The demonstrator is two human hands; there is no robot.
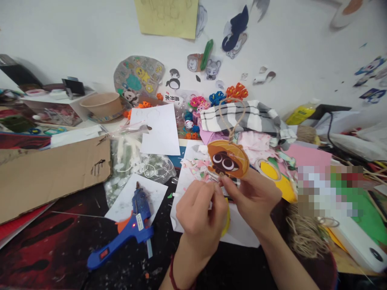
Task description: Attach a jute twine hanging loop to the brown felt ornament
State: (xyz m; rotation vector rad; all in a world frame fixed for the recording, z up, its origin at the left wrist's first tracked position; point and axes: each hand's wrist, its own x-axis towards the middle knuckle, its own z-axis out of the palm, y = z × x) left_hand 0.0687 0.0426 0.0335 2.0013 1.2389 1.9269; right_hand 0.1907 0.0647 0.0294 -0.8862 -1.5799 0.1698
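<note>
My right hand (255,197) pinches a round cardboard cartoon ornament (228,159) by its lower edge. The ornament has an orange-brown rim, a dark face and big white eyes. A loop of twine (232,117) stands up from its top. Close against its lower edge, my left hand (201,207) is closed in a pinch; what its fingers hold is hidden. Beneath both hands lies white paper (242,237) with small coloured scraps on it. A blue hot glue gun (133,233) rests to the left, its nozzle over another white sheet (155,193) and a small red light lit.
Cardboard (54,177) covers the left side. A round tan box (101,106), plaid cloth (244,117) and a yellow bottle (300,112) stand or lie along the wall. To the right are yellow tape (281,185), a twine bundle (305,233) and a white device (359,245).
</note>
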